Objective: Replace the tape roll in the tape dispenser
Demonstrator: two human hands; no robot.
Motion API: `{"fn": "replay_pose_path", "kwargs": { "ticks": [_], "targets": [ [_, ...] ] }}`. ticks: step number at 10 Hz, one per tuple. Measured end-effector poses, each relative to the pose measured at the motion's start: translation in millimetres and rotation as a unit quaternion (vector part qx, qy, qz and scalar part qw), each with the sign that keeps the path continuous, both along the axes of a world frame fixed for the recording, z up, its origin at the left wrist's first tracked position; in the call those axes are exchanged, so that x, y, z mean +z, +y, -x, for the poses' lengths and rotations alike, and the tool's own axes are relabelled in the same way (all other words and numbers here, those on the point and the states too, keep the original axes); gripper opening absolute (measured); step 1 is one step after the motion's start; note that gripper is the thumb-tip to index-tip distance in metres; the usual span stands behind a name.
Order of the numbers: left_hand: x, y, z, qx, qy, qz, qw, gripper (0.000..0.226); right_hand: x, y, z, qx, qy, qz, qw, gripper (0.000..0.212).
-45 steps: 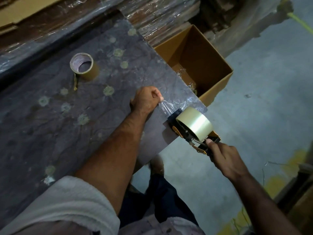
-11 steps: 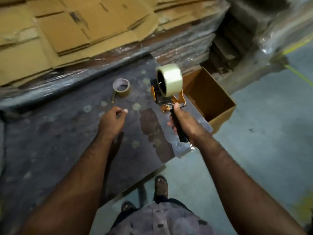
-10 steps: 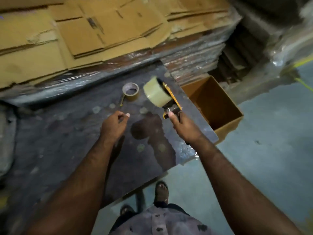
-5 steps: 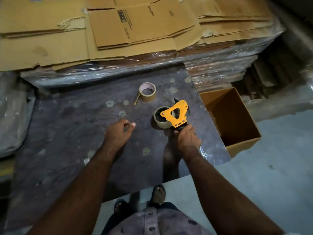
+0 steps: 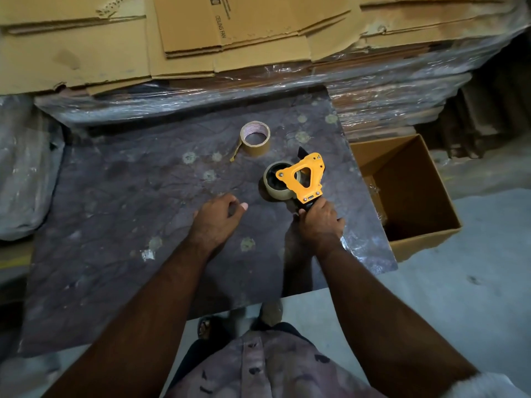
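Clear tape roll [image 5: 278, 188] sat seated in the yellow-framed dispenser [image 5: 305, 177], right hand [image 5: 319, 222] wrapped round its handle; left hand [image 5: 216, 220] loosely curled, empty. Swap looked done.

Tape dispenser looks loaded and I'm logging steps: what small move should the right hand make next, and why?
Probably open its grip and let go. The yellow-framed tape dispenser already lies on its side on the dark plastic-wrapped tabletop with a clear tape roll mounted, and the right hand holds only its handle. The left hand holds nothing.
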State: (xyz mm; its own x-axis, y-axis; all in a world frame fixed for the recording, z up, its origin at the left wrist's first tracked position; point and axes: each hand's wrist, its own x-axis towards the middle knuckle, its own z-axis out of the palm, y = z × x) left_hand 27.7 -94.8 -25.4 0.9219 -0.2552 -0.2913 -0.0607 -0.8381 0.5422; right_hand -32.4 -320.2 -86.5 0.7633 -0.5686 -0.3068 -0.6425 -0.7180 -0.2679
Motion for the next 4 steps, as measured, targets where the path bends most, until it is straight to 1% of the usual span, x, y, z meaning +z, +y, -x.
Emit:
{"fn": "replay_pose_path", "kwargs": {
  "ticks": [1, 2, 3, 4],
  "targets": [
    [0.0, -8.4, -0.5, -0.040, -0.025, 0.002, 0.999, 0.034, 6.0, 3.0, 3.5, 0.004, -0.007, 0.020, 1.000, 0.052],
    [4.6, -14.1, -0.9, -0.079, -0.058, -0.008, 0.995, 0.037, 14.2, 8.7, 5.1, 0.000, -0.046, 0.041, 0.998, 0.060],
    [17.1, -13.4, 0.0, -0.095, -0.093, -0.011, 0.991, 0.043, 36.6, 17.3, 4.1, 0.026, -0.111, 0.034, 0.993, 0.074],
    [26.5, -7.2, -4.7, -0.094, -0.153, -0.010, 0.984, 0.052, 65.1, 34.6, -4.5, 0.089, -0.196, 0.021, 0.976, 0.074]
  ]
}}
